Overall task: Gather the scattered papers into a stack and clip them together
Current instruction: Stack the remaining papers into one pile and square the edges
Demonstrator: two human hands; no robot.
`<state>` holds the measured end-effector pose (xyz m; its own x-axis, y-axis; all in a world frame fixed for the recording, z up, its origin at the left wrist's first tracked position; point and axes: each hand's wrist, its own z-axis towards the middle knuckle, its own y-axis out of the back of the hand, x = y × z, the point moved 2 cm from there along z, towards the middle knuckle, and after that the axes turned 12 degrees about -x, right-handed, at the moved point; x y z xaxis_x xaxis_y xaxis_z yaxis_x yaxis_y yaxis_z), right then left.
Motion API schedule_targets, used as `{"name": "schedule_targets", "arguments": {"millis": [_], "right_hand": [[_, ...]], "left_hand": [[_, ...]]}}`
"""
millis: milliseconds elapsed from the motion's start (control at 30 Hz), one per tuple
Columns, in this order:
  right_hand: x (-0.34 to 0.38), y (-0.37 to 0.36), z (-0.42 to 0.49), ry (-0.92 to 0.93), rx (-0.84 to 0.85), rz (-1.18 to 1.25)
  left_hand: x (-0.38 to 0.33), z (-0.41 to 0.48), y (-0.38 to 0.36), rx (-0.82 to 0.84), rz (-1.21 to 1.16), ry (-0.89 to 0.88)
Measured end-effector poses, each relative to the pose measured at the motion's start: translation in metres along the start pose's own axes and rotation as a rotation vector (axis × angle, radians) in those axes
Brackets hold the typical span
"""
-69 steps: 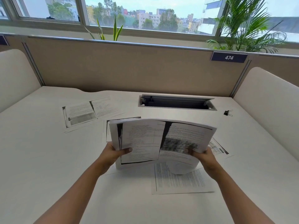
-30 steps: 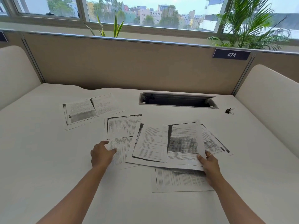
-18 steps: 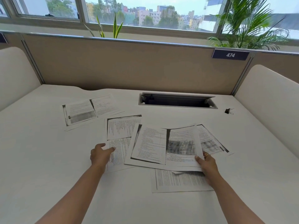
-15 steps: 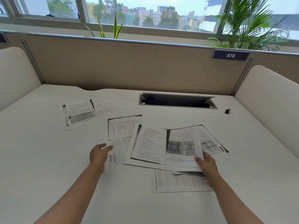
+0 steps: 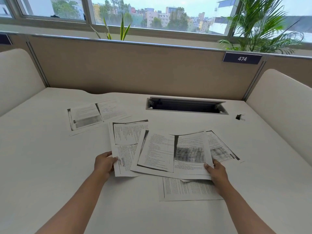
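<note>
Printed sheets lie scattered on the white desk (image 5: 42,166). My right hand (image 5: 217,171) pinches the near right corner of a small stack of papers (image 5: 172,152) at the centre. My left hand (image 5: 104,163) grips the left edge of a tall sheet (image 5: 125,144), its near end lifted off the desk and tucked under the stack. Another sheet (image 5: 185,190) lies below the stack, one (image 5: 221,149) pokes out to its right, and one (image 5: 96,114) lies apart at the far left. A black binder clip (image 5: 239,117) sits at the far right.
A long open cable slot (image 5: 185,107) is cut into the desk behind the papers. Beige partition walls (image 5: 135,68) close off the back, with padded side panels left and right. Plants stand beyond the partition by the window.
The stack held upright in both hands was laid flat on the desk. My left hand let go of it, moved left and took hold of the tall sheet's edge, lifting it slightly.
</note>
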<state>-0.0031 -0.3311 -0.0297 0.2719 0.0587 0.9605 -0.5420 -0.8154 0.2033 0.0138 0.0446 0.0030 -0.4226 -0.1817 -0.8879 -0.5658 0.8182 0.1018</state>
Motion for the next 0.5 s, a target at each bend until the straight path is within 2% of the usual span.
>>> {"name": "schedule_targets", "arguments": {"millis": [200, 500], "right_hand": [[-0.006, 0.006, 0.003, -0.067, -0.012, 0.092], [-0.006, 0.010, 0.005, -0.115, -0.030, 0.212]], "left_hand": [[-0.001, 0.007, 0.006, -0.066, 0.049, -0.075], [-0.003, 0.008, 0.012, -0.065, 0.026, -0.091]]}}
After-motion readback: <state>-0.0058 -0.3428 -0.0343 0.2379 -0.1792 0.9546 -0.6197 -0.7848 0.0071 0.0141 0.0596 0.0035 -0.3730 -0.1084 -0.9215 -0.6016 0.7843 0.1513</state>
